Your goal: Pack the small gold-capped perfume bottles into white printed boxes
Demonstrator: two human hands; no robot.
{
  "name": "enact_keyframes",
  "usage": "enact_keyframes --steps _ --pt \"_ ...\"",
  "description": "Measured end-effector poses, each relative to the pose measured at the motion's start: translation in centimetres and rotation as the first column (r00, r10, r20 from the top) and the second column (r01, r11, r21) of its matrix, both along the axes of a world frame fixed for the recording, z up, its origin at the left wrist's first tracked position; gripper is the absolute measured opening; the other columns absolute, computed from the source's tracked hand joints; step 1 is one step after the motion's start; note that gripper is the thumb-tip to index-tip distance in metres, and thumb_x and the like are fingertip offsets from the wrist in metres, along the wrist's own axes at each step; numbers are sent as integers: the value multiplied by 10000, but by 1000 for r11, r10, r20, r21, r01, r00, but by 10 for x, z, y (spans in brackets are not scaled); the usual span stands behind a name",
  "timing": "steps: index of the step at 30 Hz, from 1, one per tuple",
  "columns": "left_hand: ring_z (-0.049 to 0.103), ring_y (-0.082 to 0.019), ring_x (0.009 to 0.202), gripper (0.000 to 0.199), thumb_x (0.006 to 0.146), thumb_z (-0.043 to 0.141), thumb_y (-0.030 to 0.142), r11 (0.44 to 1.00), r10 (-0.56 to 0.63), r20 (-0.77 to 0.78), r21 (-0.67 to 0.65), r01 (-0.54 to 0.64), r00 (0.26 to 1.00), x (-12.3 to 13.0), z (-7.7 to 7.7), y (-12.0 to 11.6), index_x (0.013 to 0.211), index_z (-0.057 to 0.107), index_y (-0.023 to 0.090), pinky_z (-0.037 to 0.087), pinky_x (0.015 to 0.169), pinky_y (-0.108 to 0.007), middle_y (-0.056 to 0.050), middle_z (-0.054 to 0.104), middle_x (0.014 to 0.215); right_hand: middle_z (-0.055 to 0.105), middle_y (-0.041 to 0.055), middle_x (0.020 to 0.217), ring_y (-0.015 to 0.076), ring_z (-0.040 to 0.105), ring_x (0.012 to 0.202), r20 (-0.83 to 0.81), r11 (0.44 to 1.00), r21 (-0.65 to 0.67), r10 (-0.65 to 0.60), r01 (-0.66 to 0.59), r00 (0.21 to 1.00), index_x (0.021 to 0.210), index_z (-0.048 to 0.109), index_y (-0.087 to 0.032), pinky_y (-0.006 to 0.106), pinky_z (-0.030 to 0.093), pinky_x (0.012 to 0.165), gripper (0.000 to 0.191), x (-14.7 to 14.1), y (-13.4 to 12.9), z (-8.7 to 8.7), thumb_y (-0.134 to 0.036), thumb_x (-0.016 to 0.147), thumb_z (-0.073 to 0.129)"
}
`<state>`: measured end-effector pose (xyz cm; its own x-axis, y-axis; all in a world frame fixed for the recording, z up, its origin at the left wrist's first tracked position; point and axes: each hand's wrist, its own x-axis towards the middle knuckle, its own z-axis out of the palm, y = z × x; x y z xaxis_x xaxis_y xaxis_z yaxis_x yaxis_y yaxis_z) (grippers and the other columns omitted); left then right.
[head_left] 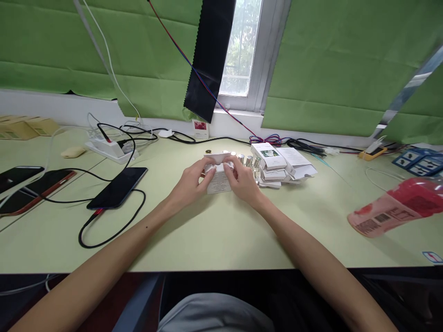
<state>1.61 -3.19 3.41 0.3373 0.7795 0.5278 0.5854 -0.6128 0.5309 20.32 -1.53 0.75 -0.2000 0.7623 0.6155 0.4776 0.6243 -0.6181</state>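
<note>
Two-handed grip, left (194, 180) and right (240, 177), pinching small white box (219, 177) above counter (173, 244) | glass vials (249, 161) beside right

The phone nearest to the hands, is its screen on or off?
It looks off: the phone shows a plain black screen, though a cable meets its near end.

The tabletop (221, 240) carries phones (117, 188) and a power strip (109, 148) left, boxes (272, 161) beside bottles (249, 161) centre, a drink bottle (391, 210) right.
</note>
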Motion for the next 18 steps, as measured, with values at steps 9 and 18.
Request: enact_keyframes --steps 9,18 --pt "623 -151 870 293 1026 427 422 1000 -6 15 3 6 1000 -1 -2 1 1166 591 225 561 815 -301 -31 686 1104 381 -65 578 150 413 504 15 1000 -4 -9 9 1000 1102 549 -232 285 325 571 184 0 0 -1 -363 1045 432" --pt "625 -150 856 274 1022 442 404 1000 6 20 8 -7 1000 0 -2 0 1152 604 225 547 774 -281 -28 694 1068 385 -62 585 152 414 509 15 1000 -3 -5 5 1000 1096 546 -235 284 327 575 177 0 0 -2 -358 1045 430"
